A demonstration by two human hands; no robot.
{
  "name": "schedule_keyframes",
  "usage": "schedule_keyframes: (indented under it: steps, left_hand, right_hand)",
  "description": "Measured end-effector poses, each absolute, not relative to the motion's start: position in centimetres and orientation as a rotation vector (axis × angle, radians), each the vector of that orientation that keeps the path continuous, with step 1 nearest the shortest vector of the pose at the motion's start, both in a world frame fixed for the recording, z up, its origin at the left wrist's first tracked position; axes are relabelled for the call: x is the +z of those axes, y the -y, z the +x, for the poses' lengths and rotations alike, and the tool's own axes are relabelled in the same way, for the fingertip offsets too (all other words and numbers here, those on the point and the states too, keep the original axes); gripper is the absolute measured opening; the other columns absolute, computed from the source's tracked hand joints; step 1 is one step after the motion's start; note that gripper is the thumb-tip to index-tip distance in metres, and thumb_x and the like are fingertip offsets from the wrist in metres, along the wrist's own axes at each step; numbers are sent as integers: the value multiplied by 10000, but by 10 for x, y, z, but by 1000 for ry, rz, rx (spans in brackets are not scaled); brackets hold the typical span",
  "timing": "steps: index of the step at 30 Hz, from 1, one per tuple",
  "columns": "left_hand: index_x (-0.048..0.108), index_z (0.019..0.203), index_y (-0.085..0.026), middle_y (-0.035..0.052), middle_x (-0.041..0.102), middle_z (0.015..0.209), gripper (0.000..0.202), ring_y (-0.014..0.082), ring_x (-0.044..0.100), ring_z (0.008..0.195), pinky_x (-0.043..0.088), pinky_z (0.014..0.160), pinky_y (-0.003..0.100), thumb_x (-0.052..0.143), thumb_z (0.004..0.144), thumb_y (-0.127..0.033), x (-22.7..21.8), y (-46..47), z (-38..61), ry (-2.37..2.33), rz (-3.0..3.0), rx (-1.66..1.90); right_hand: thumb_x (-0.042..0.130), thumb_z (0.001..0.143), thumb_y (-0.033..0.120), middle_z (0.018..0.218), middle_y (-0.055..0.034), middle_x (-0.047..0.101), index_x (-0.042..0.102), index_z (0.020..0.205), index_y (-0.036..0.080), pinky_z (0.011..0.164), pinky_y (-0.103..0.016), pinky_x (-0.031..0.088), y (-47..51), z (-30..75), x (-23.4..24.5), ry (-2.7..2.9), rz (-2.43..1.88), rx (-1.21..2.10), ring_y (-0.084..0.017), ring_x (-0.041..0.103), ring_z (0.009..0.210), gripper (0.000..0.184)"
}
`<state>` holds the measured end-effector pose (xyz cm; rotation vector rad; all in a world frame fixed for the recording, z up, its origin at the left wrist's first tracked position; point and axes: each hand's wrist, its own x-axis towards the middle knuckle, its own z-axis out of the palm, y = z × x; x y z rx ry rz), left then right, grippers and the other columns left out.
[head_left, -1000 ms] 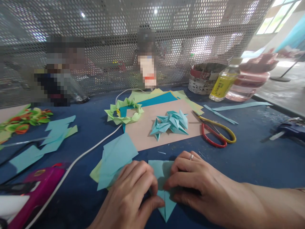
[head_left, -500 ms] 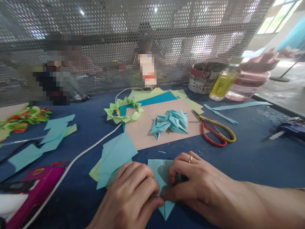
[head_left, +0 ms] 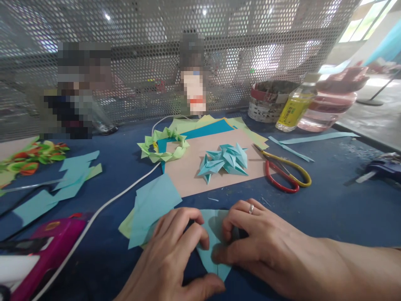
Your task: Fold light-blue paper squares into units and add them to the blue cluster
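A teal paper piece (head_left: 210, 246), folded to a downward point, lies on the dark blue table (head_left: 328, 209) in front of me. My left hand (head_left: 175, 259) has curled fingers pressing on the paper's left edge, thumb stretched below it. My right hand (head_left: 260, 246), with a ring on one finger, pinches and presses the paper's right side. Both hands touch the same piece.
Beyond lie a stack of loose teal and green squares (head_left: 150, 205), a beige sheet (head_left: 194, 171) with several folded teal units (head_left: 225, 161), a green paper ring (head_left: 163, 146), red-and-yellow scissors (head_left: 283, 173), a white cable (head_left: 103, 209), a pink glue gun (head_left: 46, 246), a bottle (head_left: 294, 108) and a mesh screen (head_left: 156, 54).
My left fingers have lifted and slid leftward, exposing more of the paper's left side. My left thumb moved down below the point. The right hand barely moved.
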<state>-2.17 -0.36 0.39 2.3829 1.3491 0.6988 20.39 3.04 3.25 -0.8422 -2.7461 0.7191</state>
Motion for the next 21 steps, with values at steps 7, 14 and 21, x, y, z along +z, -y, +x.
schedule_keyframes:
  steps: [7,14,21]
  left_hand:
    - [454,1049,-274,40,519,1163,671,262,531,1090,468,879,379,910,570,-386,4,2,-28,-1292,2459,737]
    - [515,974,-243,9,567,988,282,201,539,954,446,813,330,746,813,-220,9,-4,-32,-1242,2483,898]
    - [652,907,-236,-56,721,806,83,161,675,783,471,873,360,595,942,-188,6,7,-30,-1169,2876,959]
  right_hand:
    - [544,961,165,1068,-29,610,714,1104,319,843,-349,389,-29,206,35,2745,-849,727,-197,538,963,270]
    - [534,955,144,1057,-26,609,711,1114,332,833,-355,398,-29,204,33,2727,-849,730,-204,530,950,304]
    - [547,923,108,1051,-33,611,718,1105,314,814,-360,411,-30,203,34,2744,-865,746,-210,528,935,324]
